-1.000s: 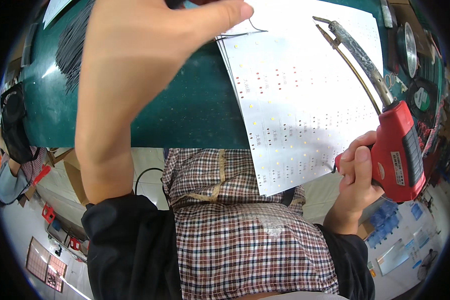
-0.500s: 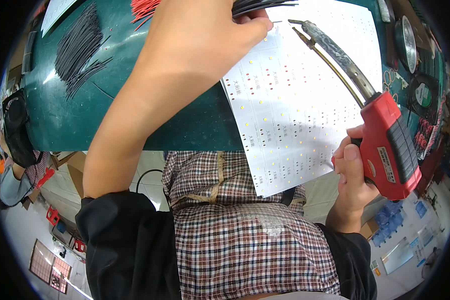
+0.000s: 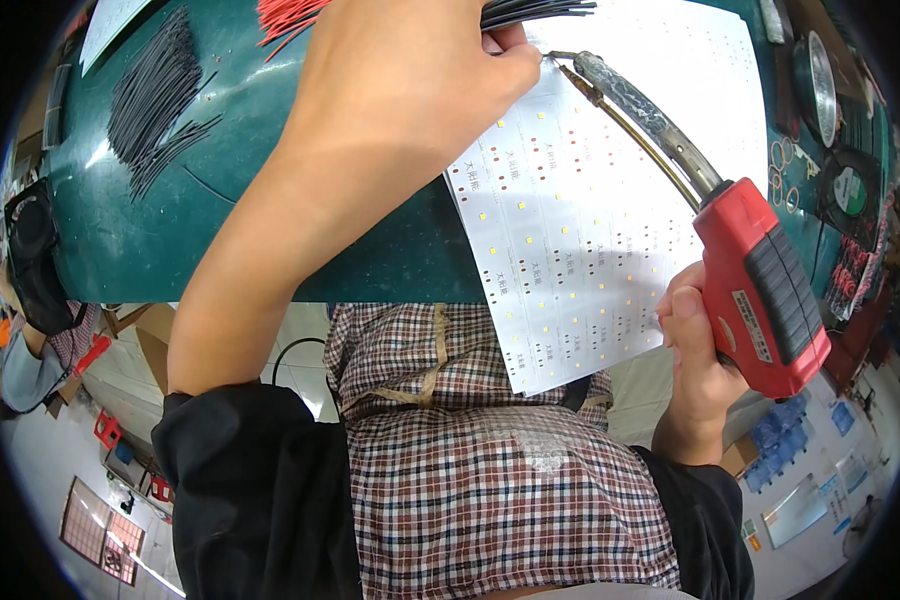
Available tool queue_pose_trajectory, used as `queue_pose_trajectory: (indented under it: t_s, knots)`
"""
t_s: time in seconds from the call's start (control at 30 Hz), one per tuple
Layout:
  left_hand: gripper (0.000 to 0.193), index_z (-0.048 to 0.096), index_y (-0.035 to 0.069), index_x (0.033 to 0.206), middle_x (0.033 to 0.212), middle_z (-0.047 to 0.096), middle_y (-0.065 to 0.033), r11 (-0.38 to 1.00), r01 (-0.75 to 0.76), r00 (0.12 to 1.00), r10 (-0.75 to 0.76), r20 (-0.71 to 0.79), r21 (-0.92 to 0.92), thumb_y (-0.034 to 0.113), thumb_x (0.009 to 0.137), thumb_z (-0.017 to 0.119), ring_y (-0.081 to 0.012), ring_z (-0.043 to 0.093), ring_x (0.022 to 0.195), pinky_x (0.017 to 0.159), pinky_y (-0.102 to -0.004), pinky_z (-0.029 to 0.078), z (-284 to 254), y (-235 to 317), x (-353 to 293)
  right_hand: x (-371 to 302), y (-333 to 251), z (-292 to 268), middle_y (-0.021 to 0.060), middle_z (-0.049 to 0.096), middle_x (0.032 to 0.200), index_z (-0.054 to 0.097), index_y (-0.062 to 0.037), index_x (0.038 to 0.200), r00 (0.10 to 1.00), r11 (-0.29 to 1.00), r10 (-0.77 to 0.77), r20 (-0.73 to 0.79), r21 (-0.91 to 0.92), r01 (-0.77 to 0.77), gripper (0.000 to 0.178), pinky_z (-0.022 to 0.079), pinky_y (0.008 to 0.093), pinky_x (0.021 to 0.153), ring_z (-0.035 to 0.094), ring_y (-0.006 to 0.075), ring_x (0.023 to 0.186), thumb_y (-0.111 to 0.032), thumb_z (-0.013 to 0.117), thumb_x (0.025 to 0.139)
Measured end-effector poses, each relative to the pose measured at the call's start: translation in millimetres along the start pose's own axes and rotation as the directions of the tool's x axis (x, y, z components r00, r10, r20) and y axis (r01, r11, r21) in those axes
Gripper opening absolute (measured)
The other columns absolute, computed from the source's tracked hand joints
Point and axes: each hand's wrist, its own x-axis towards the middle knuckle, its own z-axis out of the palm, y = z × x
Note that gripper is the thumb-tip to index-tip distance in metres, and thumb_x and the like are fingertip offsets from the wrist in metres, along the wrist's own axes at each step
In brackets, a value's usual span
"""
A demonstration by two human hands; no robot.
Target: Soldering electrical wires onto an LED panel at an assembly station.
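Observation:
My left hand [image 3: 425, 75] reaches over the table to the top of the view, its fingers closed on a bundle of thin black wires [image 3: 545, 10]. One wire end pokes out by its thumb. In my right hand [image 3: 702, 345] is a red and black soldering gun [image 3: 760, 285], gripped by its handle. Its dark tip and the thin brass feed tube beside it end close to my left thumb. Underneath lies a white LED circuit board sheet [image 3: 570, 270] with rows of small yellow LEDs and red-brown pads. It overhangs the table's front edge.
On the green table [image 3: 390, 255], a pile of black wires [image 3: 155, 95] lies left, with red wires [image 3: 282, 18] behind my left forearm. At right are a metal bowl [image 3: 820, 88], rubber bands [image 3: 778, 165] and a black fan [image 3: 850, 190]. Another person's arm [image 3: 30, 365] shows far left.
The soldering gun has moved left, bringing its tip up to the wire end at my left thumb. My left hand has shifted only slightly, still holding the wires.

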Motion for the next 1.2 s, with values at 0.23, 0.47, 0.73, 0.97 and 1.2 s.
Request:
queue_pose_trajectory:
  t_s: [0.23,0.47,0.73,0.97,1.2]
  knots:
    - [0.024,0.065,-0.005,0.076,0.071,0.065,-0.0217,1.000,-0.016,1.000,0.017,-0.024,0.025,0.018,0.082,0.072,-0.0382,0.068,0.072,0.066,-0.0424,0.051,1.9,-0.4,-0.6,2.0,3.2,-1.7,0.0067,0.059,0.071,0.062,0.0057,0.104,0.998,0.997,-0.058,0.011,-0.053,0.059,0.018,0.038,0.0221,0.047,0.050,0.0096,0.052,-0.004,0.070,0.091]
    - [0.024,0.065,-0.005,0.076,0.071,0.065,-0.0223,1.000,0.019,1.000,-0.019,0.001,0.017,0.017,0.083,0.072,-0.0385,0.068,0.071,0.066,-0.0429,0.051,-0.7,2.9,0.6,1.0,-9.1,-9.5,0.0092,0.068,0.084,0.068,0.0037,0.100,0.986,0.966,0.165,-0.028,0.209,-0.155,0.013,0.050,0.0300,0.066,0.063,0.0158,0.072,-0.002,0.074,0.090]
    - [0.023,0.064,-0.004,0.078,0.073,0.065,-0.0228,0.994,0.104,0.990,-0.106,0.094,0.029,0.017,0.084,0.071,-0.0394,0.067,0.074,0.068,-0.0435,0.051,-0.2,9.3,3.6,-0.5,-8.2,-14.4,0.0113,0.072,0.096,0.067,0.0063,0.113,0.975,0.969,0.204,-0.084,0.163,-0.188,0.025,0.052,0.0272,0.065,0.064,0.0138,0.072,-0.002,0.074,0.090]
    - [0.020,0.064,-0.003,0.083,0.083,0.065,-0.0234,0.977,-0.192,0.973,0.202,-0.113,0.093,0.015,0.087,0.070,-0.0429,0.065,0.081,0.071,-0.0467,0.050,1.7,7.4,-0.7,4.0,-0.4,-6.9,0.0065,0.057,0.067,0.062,0.0086,0.115,0.985,0.992,0.087,-0.148,0.101,-0.073,0.028,0.032,0.0197,0.045,0.039,0.0038,0.045,-0.009,0.068,0.093]
    - [0.017,0.065,-0.003,0.083,0.080,0.064,-0.0236,0.991,-0.125,0.991,0.128,-0.047,0.046,0.013,0.084,0.070,-0.0430,0.065,0.080,0.071,-0.0468,0.050,4.4,13.6,0.1,2.4,1.0,-11.4,0.0066,0.058,0.067,0.062,0.0084,0.115,0.986,0.993,0.087,-0.143,0.086,-0.075,0.029,0.032,0.0204,0.045,0.039,0.0041,0.045,-0.010,0.068,0.094]
